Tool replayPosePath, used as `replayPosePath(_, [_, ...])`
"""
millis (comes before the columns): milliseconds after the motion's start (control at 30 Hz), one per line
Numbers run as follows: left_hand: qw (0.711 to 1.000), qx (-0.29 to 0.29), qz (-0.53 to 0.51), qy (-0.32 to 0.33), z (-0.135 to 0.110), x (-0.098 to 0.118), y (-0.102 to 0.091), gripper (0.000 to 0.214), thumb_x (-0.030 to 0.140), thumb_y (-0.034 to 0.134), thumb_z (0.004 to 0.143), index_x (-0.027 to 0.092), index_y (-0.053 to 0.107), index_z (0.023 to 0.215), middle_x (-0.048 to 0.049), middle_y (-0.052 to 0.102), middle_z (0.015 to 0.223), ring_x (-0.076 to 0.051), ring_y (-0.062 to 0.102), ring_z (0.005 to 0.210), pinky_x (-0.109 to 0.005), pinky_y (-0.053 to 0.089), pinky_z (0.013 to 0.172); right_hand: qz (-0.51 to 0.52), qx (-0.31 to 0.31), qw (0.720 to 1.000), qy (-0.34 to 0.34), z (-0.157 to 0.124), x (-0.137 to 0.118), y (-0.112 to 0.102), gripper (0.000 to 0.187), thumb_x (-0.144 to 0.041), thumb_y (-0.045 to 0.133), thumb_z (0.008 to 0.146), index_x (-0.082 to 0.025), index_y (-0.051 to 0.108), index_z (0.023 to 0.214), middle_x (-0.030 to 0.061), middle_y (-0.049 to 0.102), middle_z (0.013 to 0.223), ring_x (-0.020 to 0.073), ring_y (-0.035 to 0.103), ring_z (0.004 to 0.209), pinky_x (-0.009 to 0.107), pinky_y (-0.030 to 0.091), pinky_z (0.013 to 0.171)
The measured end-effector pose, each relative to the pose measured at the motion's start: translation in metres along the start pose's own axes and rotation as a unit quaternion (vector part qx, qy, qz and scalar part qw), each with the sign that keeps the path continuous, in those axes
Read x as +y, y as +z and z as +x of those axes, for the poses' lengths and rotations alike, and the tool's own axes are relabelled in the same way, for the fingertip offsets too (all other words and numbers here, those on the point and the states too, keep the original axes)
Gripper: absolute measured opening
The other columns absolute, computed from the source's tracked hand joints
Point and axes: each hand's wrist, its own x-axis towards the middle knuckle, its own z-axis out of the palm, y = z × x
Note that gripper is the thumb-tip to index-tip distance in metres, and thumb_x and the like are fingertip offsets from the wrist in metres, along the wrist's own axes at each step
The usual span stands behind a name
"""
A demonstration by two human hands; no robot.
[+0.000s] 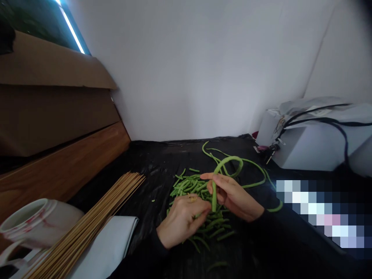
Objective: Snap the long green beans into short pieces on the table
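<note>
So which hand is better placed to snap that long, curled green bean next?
Probably the left hand: its fingertips are beside the bean's lower end, while the right hand holds it higher up.

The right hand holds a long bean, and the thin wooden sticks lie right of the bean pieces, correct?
No: the head view shows the thin wooden sticks left of the bean pieces. The right hand does hold a long bean.

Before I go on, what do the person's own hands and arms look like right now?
The left hand is bare, with a gold-coloured ring. The right hand is bare, no ring visible. Left sleeve and right sleeve are long and black.
</note>
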Motion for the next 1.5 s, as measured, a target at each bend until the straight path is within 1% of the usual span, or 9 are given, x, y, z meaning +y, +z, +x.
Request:
replayPosePath(100, [0.998,0.027,0.054,0.021,-0.003,0.0,0.005,0.022,0.012,0.051,0.087,0.021,0.069,0.081,-0.0032,0.06,0.062,-0.016,0.053,0.061,-0.027,0.035,0.059,-0.054,-0.034,0.998,0.017,-0.002,-0.002,0.001,0.036,-0.046,0.051,0.091,-0.019,0.07,0.106,-0.0019,0.052,0.068,0.0053,0.032,0.045,0.022,0.022,0.042])
replayPosePath(267, [0.993,0.109,0.015,-0.039,-0.005,-0.009,0.01,0.018,0.012,0.056,0.084,0.022,0.071,0.084,-0.0045,0.066,0.069,-0.018,0.058,0.066,-0.028,0.039,0.067,-0.106,-0.062,0.992,0.036,-0.001,0.001,0.0,0.038,-0.046,0.05,0.091,-0.017,0.069,0.105,-0.0035,0.051,0.062,0.0043,0.029,0.04,0.021,0.019,0.039])
replayPosePath(567, [0.942,0.277,0.033,-0.185,0.002,-0.027,-0.009,0.015,0.026,0.059,0.083,0.019,0.066,0.071,0.0005,0.063,0.062,-0.014,0.054,0.057,-0.023,0.038,0.059,-0.104,0.027,0.994,-0.01,0.009,0.012,-0.013,0.032,-0.047,0.057,0.087,-0.017,0.069,0.092,0.0015,0.064,0.08,0.006,0.048,0.046,0.021,0.036,0.043])
replayPosePath(700, [0.928,0.257,0.113,-0.245,-0.002,-0.048,-0.024,0.017,0.033,0.06,0.083,0.02,0.071,0.079,-0.0011,0.068,0.07,-0.015,0.057,0.06,-0.023,0.037,0.061,-0.09,0.044,0.995,-0.009,0.01,0.012,-0.013,0.029,-0.045,0.057,0.087,-0.018,0.066,0.094,0.0019,0.065,0.078,0.0076,0.051,0.048,0.022,0.038,0.045])
replayPosePath(900, [0.871,0.124,0.28,-0.385,-0.014,-0.075,-0.047,0.025,0.043,0.057,0.083,0.025,0.073,0.081,-0.0056,0.071,0.073,-0.023,0.063,0.069,-0.026,0.031,0.056,-0.012,0.052,0.998,-0.027,0.006,0.005,-0.009,0.029,-0.043,0.063,0.084,-0.019,0.06,0.1,0.0019,0.068,0.074,0.0091,0.051,0.049,0.023,0.037,0.047])
replayPosePath(1033, [0.861,0.091,0.3,-0.4,-0.015,-0.076,-0.048,0.027,0.041,0.053,0.085,0.028,0.074,0.096,-0.0081,0.074,0.083,-0.026,0.065,0.076,-0.026,0.031,0.057,0.0,0.044,0.998,-0.035,0.006,0.006,-0.009,0.027,-0.044,0.064,0.084,-0.019,0.061,0.092,0.0044,0.069,0.079,0.0104,0.055,0.054,0.024,0.04,0.051])
replayPosePath(1133, [0.866,0.102,0.3,-0.386,-0.016,-0.075,-0.044,0.027,0.037,0.051,0.087,0.029,0.072,0.101,-0.0079,0.074,0.089,-0.025,0.065,0.079,-0.026,0.032,0.058,0.012,0.034,0.999,-0.04,0.006,0.007,-0.008,0.026,-0.044,0.062,0.085,-0.019,0.061,0.092,0.0065,0.07,0.084,0.0122,0.058,0.06,0.025,0.043,0.055])
replayPosePath(1267, [0.876,0.126,0.273,-0.377,-0.013,-0.074,-0.043,0.034,0.052,0.054,0.083,0.024,0.073,0.076,-0.0061,0.069,0.067,-0.022,0.061,0.065,-0.026,0.029,0.055,-0.001,0.017,0.999,-0.049,0.007,0.009,-0.007,0.027,-0.046,0.062,0.085,-0.019,0.062,0.089,0.0072,0.069,0.089,0.014,0.06,0.067,0.027,0.045,0.059])
replayPosePath(1500, [0.949,0.128,0.11,-0.266,0.025,-0.049,-0.04,0.024,0.041,0.067,0.074,0.021,0.072,0.064,-0.0002,0.062,0.058,-0.014,0.05,0.055,-0.025,0.03,0.056,-0.144,0.054,0.985,-0.077,0.011,0.017,-0.011,0.028,-0.046,0.062,0.084,-0.018,0.064,0.081,0.0001,0.061,0.06,0.0131,0.055,0.056,0.027,0.042,0.056])
